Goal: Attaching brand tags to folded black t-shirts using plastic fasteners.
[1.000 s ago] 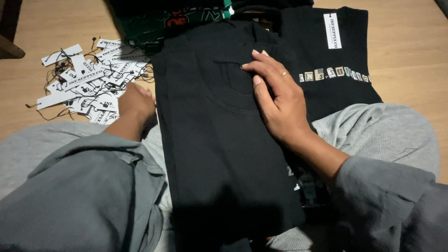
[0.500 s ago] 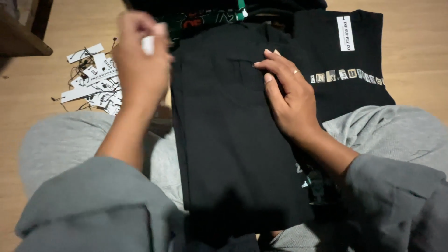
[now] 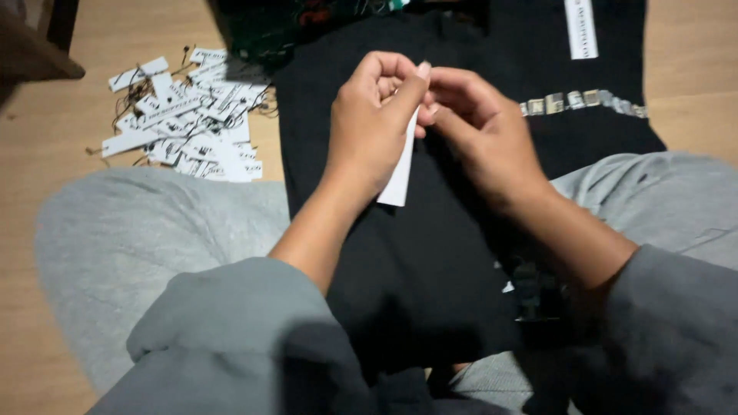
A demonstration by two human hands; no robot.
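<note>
Both hands meet above the folded black garment [image 3: 400, 253] on the lap, left hand [image 3: 374, 127] & right hand [image 3: 477, 134] pinching a white paper tag [image 3: 400, 173]; tagging step, next probably needs fixing tag to fabric.

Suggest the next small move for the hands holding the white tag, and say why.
Probably lower the white tag to the folded black garment. Both the left hand and the right hand pinch its top end above the garment, and it hangs free, not yet touching the cloth.
</note>
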